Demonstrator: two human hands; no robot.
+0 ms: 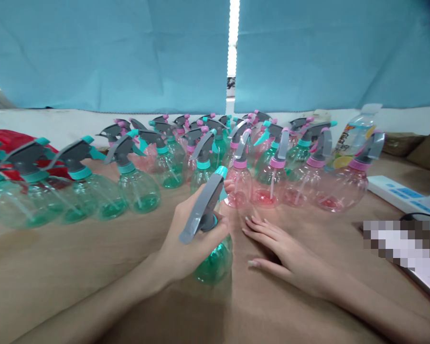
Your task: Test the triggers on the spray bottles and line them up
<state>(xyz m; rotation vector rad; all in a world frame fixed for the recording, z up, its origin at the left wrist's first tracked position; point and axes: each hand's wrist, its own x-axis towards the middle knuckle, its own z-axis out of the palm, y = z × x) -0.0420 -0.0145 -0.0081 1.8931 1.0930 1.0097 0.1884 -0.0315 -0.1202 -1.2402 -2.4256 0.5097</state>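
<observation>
My left hand is wrapped round the neck of a green spray bottle with a grey and teal trigger head, in the middle foreground. Its nozzle points away from me, and part of the head is covered by my fingers. Beside it, my right hand lies on the brown tabletop, fingers stretched out and holding nothing. Just beyond my fingertips stands a pink spray bottle with a pink collar. A green spray bottle is in the front row to the left.
Several more green and pink spray bottles stand in rows at the back. On the right are a labelled plastic drink bottle, a white power strip and a blurred-out flat object. Red material lies behind the left bottles; a blue curtain hangs beyond.
</observation>
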